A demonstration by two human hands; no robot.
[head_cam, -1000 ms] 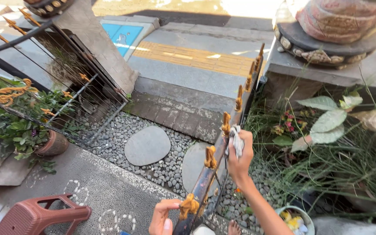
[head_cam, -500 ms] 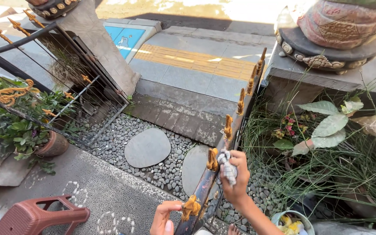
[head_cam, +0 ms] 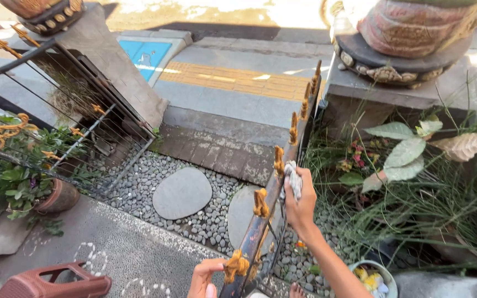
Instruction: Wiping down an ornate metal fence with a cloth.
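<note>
1. Two hands work on a dark metal gate [head_cam: 282, 182] with gold spikes, running from bottom centre up toward the upper right.
2. The right hand [head_cam: 302, 201] is clamped around a grey rag [head_cam: 292, 179], pressed against the gate's top rail at centre.
3. The left hand [head_cam: 205, 277], at bottom centre, grips the rail beside a gold spike [head_cam: 236, 265].
4. A red plastic stool [head_cam: 56, 284] lies at lower left.

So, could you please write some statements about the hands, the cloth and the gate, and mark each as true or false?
1. The right hand presses a grey cloth against the top rail of the gate. True.
2. The left hand holds a brush. False: its fingers grip a gold ornament on the gate.
3. Flat stepping stones lie among pebbles. True.
4. The red plastic stool stands on the steps. False: it is on the pavement at lower left.
</note>
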